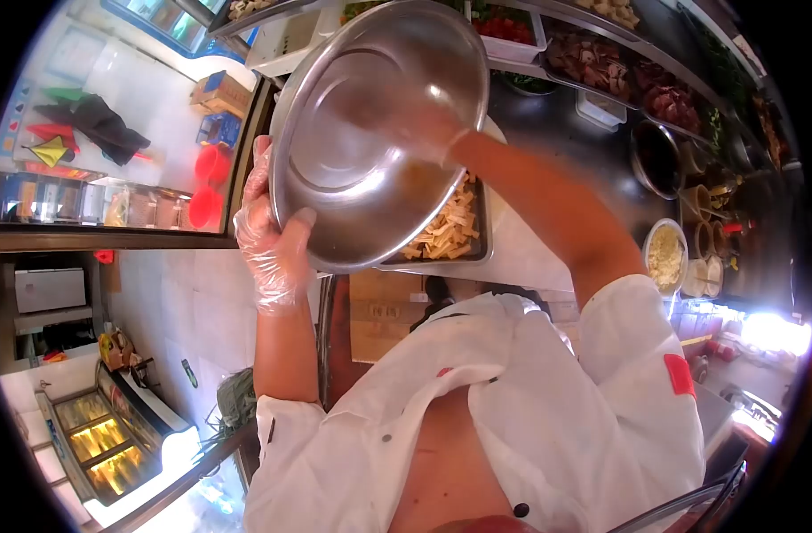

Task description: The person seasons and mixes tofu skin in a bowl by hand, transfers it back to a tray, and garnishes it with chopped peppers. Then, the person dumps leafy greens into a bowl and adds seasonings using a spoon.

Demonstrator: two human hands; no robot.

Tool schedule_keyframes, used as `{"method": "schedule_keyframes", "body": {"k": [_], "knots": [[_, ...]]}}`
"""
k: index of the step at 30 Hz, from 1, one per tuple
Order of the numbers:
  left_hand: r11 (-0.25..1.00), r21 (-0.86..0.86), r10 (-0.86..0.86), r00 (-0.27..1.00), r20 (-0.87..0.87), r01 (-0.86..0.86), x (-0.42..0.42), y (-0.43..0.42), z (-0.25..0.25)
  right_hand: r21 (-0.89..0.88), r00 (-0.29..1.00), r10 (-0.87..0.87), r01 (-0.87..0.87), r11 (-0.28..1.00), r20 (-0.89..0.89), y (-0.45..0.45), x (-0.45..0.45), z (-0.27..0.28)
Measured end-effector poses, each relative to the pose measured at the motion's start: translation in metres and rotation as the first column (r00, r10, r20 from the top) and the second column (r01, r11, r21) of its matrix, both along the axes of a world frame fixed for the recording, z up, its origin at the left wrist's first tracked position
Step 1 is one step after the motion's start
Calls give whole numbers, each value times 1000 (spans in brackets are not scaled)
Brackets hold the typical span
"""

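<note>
Holding a tilted steel bowl point(322, 191) at twelve o'clock in the view, the gloved left hand point(271, 231) grips its eight-o'clock side. The right hand point(415, 131) is inside it, too blurred to tell its grip.

Worn: our white cloth jacket point(557, 400)
Fastening: round dark buttons point(521, 510), jacket front
Marking: red rectangular patch point(680, 375), jacket's right sleeve point(628, 342)
Left hand point(274, 235): clear plastic glove point(280, 277), beyond jacket's left sleeve point(289, 425)

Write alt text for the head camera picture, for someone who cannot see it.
A plastic-gloved left hand grips a large, tilted metal bowl while the blurred right hand reaches into it. The bowl partly hides a tray of pale cut strips; other food containers stand beyond.
</note>
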State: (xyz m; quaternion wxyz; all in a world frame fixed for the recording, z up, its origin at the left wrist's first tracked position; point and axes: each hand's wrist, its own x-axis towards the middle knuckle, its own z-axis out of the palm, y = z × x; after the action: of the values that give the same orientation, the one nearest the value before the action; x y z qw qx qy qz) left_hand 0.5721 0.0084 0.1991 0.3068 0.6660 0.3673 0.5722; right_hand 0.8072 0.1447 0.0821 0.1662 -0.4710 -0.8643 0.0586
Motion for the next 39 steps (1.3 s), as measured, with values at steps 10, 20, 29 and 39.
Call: {"method": "schedule_keyframes", "body": {"k": [10, 20, 29, 39], "knots": [[990, 143, 11, 986, -169, 14, 8, -3, 7, -322, 853, -342, 220, 921, -395, -16, 67, 40], [940, 307, -73, 968, -240, 146, 20, -16, 53, 31, 967, 149, -146, 989, -205, -36, 61, -19], [897, 429, 97, 902, -422, 105, 22, -16, 25, -164, 911, 82, -161, 973, -403, -97, 42, -189], [881, 471, 224, 910, -348, -37, 21, -45, -1, -703, -98, -930, -629, 333, -353, -137, -15, -137]]}}
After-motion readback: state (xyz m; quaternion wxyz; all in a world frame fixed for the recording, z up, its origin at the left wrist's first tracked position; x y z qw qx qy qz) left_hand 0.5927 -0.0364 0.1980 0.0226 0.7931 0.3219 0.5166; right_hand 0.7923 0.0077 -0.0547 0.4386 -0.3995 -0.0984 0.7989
